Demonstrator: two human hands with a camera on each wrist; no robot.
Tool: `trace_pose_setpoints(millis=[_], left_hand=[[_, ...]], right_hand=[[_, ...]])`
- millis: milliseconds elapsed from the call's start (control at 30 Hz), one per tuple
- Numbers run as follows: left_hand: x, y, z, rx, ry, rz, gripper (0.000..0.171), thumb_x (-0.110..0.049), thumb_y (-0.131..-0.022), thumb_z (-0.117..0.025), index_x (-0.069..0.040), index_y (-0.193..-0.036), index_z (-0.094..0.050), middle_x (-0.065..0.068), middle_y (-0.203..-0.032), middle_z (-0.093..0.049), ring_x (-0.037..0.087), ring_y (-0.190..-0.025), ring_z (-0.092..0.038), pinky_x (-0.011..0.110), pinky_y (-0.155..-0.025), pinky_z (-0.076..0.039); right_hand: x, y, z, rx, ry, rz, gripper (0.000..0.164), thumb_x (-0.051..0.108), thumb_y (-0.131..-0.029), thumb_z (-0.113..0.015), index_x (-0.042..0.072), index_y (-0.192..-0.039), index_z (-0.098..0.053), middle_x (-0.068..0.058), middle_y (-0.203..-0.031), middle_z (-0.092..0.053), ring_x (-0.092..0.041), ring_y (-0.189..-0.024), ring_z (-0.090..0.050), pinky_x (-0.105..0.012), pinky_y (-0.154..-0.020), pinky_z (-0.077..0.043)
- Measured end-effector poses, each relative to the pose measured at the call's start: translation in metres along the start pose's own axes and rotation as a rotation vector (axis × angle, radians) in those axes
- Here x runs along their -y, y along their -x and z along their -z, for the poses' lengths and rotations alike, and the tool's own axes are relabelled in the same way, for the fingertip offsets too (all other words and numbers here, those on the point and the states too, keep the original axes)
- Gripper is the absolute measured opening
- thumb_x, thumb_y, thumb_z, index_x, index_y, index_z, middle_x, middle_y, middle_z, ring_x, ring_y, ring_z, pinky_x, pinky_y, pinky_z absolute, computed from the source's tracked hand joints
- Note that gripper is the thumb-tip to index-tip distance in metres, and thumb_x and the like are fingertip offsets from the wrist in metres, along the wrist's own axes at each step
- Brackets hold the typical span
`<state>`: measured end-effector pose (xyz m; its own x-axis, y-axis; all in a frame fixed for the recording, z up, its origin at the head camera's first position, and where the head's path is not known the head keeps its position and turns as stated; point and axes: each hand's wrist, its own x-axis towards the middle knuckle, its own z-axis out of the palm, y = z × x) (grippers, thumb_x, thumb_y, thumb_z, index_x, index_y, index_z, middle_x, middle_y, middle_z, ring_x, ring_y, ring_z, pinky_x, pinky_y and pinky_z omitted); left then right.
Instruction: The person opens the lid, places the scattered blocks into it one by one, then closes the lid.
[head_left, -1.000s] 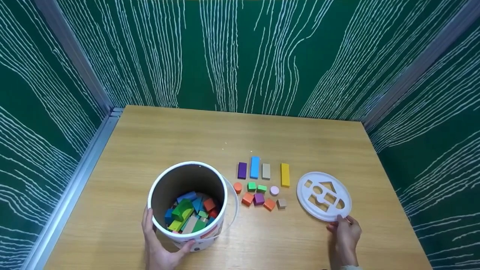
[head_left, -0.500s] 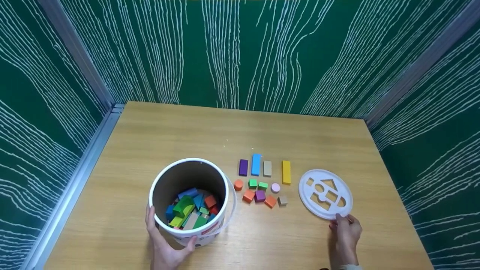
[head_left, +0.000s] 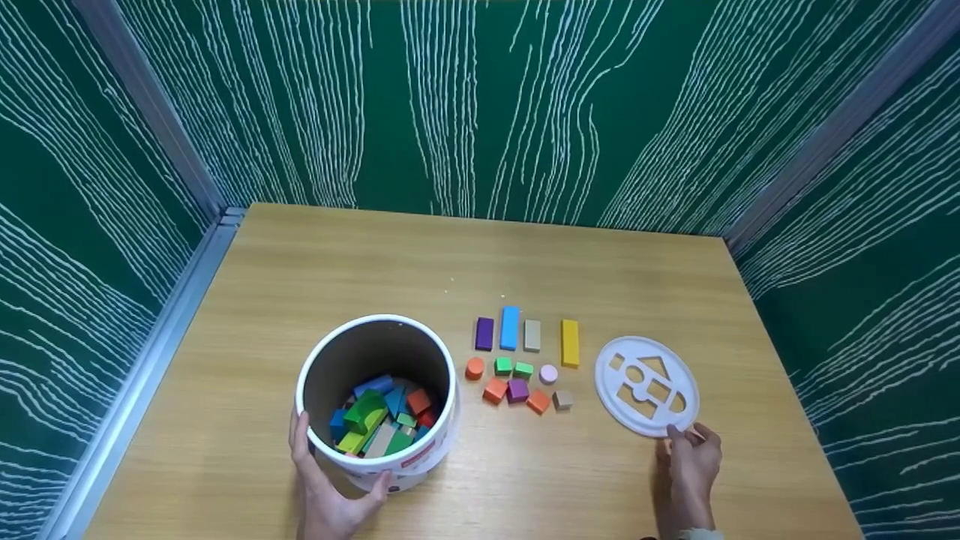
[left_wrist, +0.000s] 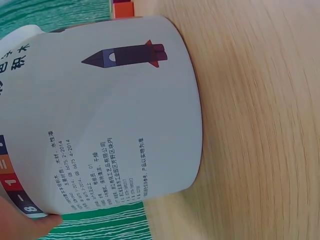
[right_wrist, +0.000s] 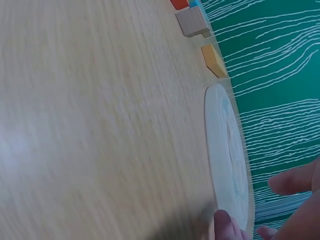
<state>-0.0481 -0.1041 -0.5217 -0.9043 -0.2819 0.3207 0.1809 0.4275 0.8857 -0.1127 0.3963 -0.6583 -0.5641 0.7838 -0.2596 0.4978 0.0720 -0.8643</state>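
A round white bucket (head_left: 442,442) stands at the left of the table, with several coloured wooden blocks (head_left: 375,420) inside. My left hand (head_left: 330,491) grips its near left side, the thumb at the front and the fingers round the left wall. In the left wrist view, print and a rocket picture show on the bucket's side (left_wrist: 110,115). A white lid (head_left: 611,397) with shaped cut-outs lies flat at the right. My right hand (head_left: 694,457) is at its near edge. In the right wrist view, the thumb is raised apart from the lid (right_wrist: 217,145), while a fingertip meets its edge.
Between bucket and lid lie several loose blocks: a yellow bar (head_left: 570,343), a blue bar (head_left: 510,328), a purple block (head_left: 484,334), an orange cylinder (head_left: 475,368) and small cubes. Green walls with white lines enclose the wooden table (head_left: 375,255) at the back and sides.
The bucket's handle, which stuck out to the right, has dropped against the bucket. My right thumb has come off the lid's edge slightly. The loose blocks keep their places.
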Motion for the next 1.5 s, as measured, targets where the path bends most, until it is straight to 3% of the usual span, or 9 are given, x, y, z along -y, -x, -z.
trace_pose_setpoints(millis=[133,267,467,633,967,1167,1500], left_hand=[[0.001,0.001,0.001,0.01,-0.01,0.007,0.117,-0.02,-0.052,-0.084,-0.018,-0.14,-0.008,-0.003,-0.146,-0.003,0.021,-0.13,-0.01,0.051,-0.104,-0.019],[0.001,0.0,0.002,0.02,-0.023,0.013,0.116,-0.02,-0.052,-0.084,-0.019,-0.14,-0.008,-0.003,-0.146,-0.003,0.021,-0.13,-0.01,0.051,-0.103,-0.02],[0.001,0.0,0.003,0.038,-0.039,0.024,0.115,-0.021,-0.053,-0.084,-0.018,-0.14,-0.009,-0.003,-0.146,-0.004,0.022,-0.129,-0.012,0.054,-0.101,-0.022],[0.0,0.0,0.004,0.056,-0.035,0.033,0.114,-0.023,-0.054,-0.084,-0.019,-0.14,-0.009,-0.004,-0.146,-0.004,0.022,-0.129,-0.012,0.053,-0.102,-0.023],[0.001,0.001,0.005,0.06,-0.042,0.047,0.114,-0.024,-0.054,-0.083,-0.021,-0.14,-0.008,-0.004,-0.146,-0.004,0.023,-0.129,-0.012,0.053,-0.101,-0.024],[0.002,0.001,0.006,0.048,-0.043,0.064,0.115,-0.025,-0.054,-0.084,-0.025,-0.14,-0.008,-0.007,-0.145,-0.003,0.021,-0.129,-0.012,0.052,-0.102,-0.022],[0.004,0.0,0.006,0.035,-0.038,0.036,0.115,-0.024,-0.053,-0.084,-0.021,-0.14,-0.01,-0.004,-0.146,-0.005,0.022,-0.129,-0.013,0.054,-0.101,-0.023]], right_hand=[[0.012,0.012,0.005,0.007,0.052,0.048,0.062,0.031,-0.08,-0.061,0.008,-0.131,-0.034,-0.012,-0.118,-0.041,-0.02,-0.083,-0.05,-0.024,-0.044,-0.048],[0.046,0.044,0.013,0.032,0.11,0.129,0.049,0.017,-0.079,-0.061,0.002,-0.122,-0.043,-0.016,-0.118,-0.041,-0.019,-0.079,-0.049,-0.029,-0.039,-0.047],[0.077,0.08,0.019,0.06,0.264,0.355,0.03,0.003,-0.076,-0.06,-0.004,-0.105,-0.055,-0.02,-0.105,-0.049,-0.03,-0.088,-0.047,-0.03,-0.064,-0.04],[0.08,0.083,0.016,0.108,0.322,0.526,0.03,-0.002,-0.071,-0.064,-0.003,-0.1,-0.056,-0.018,-0.101,-0.048,-0.034,-0.09,-0.048,-0.038,-0.071,-0.039],[0.092,0.086,0.009,0.259,0.451,0.71,0.034,-0.003,-0.065,-0.068,-0.002,-0.098,-0.06,-0.017,-0.098,-0.052,-0.032,-0.087,-0.05,-0.039,-0.068,-0.044],[0.101,0.09,-0.004,0.359,0.478,0.767,0.034,-0.003,-0.066,-0.066,0.0,-0.098,-0.059,-0.017,-0.101,-0.052,-0.035,-0.088,-0.052,-0.042,-0.072,-0.046],[0.113,0.1,-0.024,0.415,0.548,0.852,0.04,-0.004,-0.061,-0.069,0.002,-0.1,-0.059,-0.014,-0.096,-0.052,-0.029,-0.085,-0.051,-0.041,-0.068,-0.046]])
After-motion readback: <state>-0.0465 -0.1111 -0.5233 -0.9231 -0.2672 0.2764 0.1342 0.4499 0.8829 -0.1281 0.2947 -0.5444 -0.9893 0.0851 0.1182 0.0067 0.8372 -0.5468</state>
